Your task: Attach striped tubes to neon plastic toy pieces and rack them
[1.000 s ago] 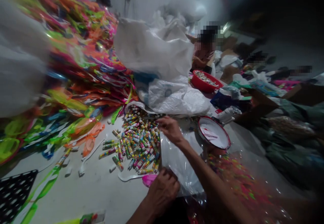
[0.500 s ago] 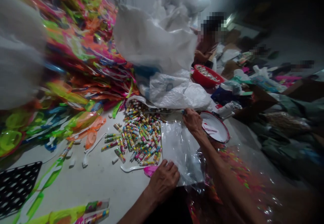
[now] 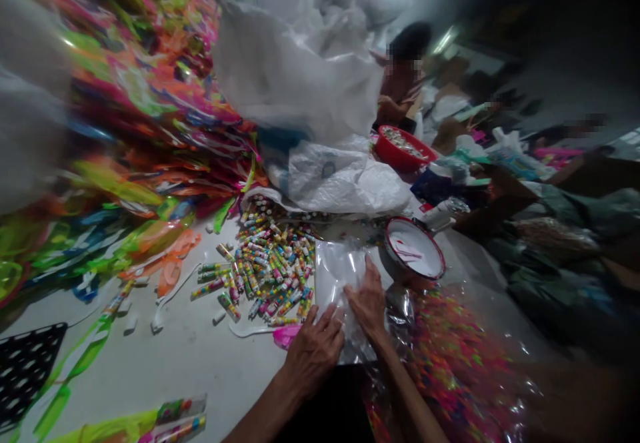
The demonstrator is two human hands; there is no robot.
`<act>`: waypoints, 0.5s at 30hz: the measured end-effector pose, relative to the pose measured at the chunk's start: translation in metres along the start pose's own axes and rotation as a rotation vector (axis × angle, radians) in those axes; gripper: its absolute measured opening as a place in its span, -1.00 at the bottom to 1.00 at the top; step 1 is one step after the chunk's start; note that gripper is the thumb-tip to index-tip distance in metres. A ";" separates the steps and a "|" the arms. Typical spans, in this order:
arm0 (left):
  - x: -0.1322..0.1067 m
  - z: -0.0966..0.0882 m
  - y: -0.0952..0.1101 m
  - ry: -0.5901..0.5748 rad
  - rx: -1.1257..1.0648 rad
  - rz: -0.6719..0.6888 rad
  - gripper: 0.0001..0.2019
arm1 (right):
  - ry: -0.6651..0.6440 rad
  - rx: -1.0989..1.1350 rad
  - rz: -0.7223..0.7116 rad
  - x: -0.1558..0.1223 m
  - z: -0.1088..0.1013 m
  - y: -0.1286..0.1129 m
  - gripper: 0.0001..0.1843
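My left hand (image 3: pixel 314 348) lies on the near edge of a stack of clear plastic bags (image 3: pixel 337 271) on the floor, fingers stretched forward and slightly spread. My right hand (image 3: pixel 369 299) rests palm down on the same bags just to the right, fingers extended flat. A heap of small colourful candy tubes (image 3: pixel 265 263) lies directly left of the bags. A pink plastic piece (image 3: pixel 285 336) pokes out under my left hand.
A big pile of bright plastic toys (image 3: pixel 140 116) fills the left. White sacks (image 3: pixel 310 109) stand behind the tubes. A red-rimmed white bowl (image 3: pixel 415 248) sits right of the bags, a red basin (image 3: pixel 403 149) farther back beside a seated person (image 3: pixel 400 89). Multicoloured bits in clear wrap (image 3: pixel 450 356) lie at right.
My right hand drew back from the far end of the bags toward me and now lies flat beside my left hand. My left hand opened from a loose curl to stretched fingers.
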State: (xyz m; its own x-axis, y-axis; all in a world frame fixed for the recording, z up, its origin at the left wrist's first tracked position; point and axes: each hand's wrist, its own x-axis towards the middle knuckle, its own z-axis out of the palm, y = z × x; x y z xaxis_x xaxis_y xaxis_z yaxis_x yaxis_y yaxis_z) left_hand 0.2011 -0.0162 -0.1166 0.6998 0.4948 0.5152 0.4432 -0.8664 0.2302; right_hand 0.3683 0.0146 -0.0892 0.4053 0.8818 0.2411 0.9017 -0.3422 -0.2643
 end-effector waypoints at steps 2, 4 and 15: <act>-0.002 0.003 0.000 0.014 0.028 -0.008 -0.90 | 0.007 0.012 -0.030 0.010 0.003 0.008 -0.31; -0.002 0.006 0.001 0.006 0.035 -0.008 -0.90 | -0.010 0.000 -0.057 0.030 0.007 0.012 -0.40; -0.003 0.011 0.002 0.075 0.035 0.032 -0.89 | -0.212 -0.280 -0.065 0.121 0.010 -0.006 -0.53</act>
State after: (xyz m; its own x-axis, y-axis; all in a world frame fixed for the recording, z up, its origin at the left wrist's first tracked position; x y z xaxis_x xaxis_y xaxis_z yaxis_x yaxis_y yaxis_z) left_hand 0.2062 -0.0185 -0.1263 0.6702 0.4597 0.5827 0.4416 -0.8780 0.1848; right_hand 0.4108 0.1267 -0.0673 0.3323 0.9422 0.0421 0.9426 -0.3333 0.0185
